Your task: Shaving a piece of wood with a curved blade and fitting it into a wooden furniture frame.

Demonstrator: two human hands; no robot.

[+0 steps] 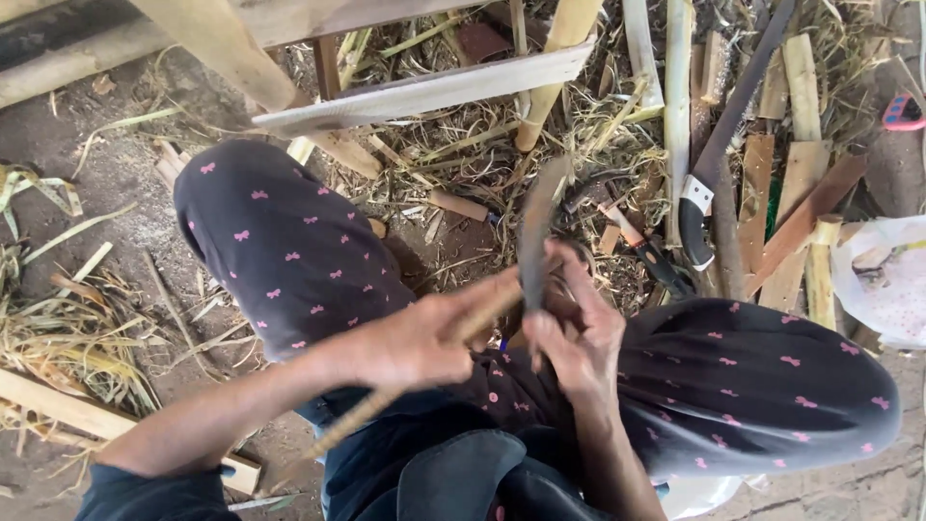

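I sit with my knees apart in dark trousers with small pink bows. My left hand (424,338) grips a thin pale cane stick (362,415) that runs down-left past my wrist. My right hand (574,333) is closed on the handle of a curved, dark-bladed knife (536,232), whose blade points up and away. The blade's base meets the stick's upper end between my two hands.
A long curved machete with a black and white handle (704,193) lies on the ground at the right among split wood slats (801,174). A small knife (641,246) lies near it. A wooden frame (424,92) stands ahead. Dry straw (68,338) covers the left.
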